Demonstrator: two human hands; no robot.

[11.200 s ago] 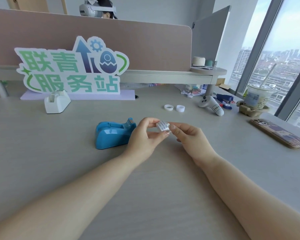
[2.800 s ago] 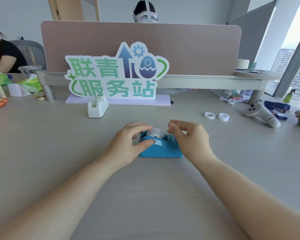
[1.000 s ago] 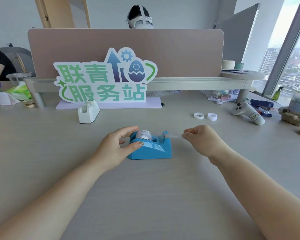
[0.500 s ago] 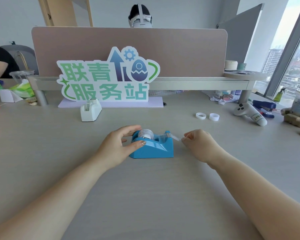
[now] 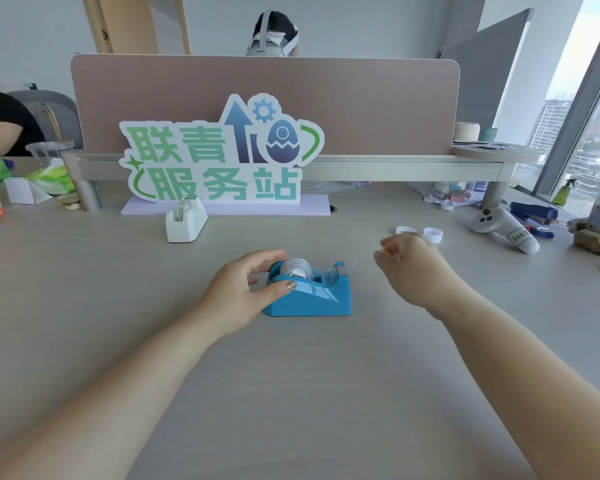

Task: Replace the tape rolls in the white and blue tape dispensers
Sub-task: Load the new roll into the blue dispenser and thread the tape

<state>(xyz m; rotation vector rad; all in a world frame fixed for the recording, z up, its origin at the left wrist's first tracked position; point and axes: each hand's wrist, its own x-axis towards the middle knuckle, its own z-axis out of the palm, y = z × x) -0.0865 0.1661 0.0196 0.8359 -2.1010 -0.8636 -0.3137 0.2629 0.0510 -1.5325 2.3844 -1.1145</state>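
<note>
Now the left hand (image 5: 243, 289) grips the back of the blue tape dispenser (image 5: 309, 292), with a tape roll (image 5: 296, 269) sitting inside. Just beside it, the right hand (image 5: 409, 265) is curled up, fingertips pinched; I cannot tell what it holds. Far behind sits the white tape dispenser (image 5: 185, 221).

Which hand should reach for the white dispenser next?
Left, probably. The white plastic tape dispenser sits at the far left of the grey desk, nearer the left hand, which rests on the blue plastic tape dispenser. The right hand is pinched shut off to the right.
</note>
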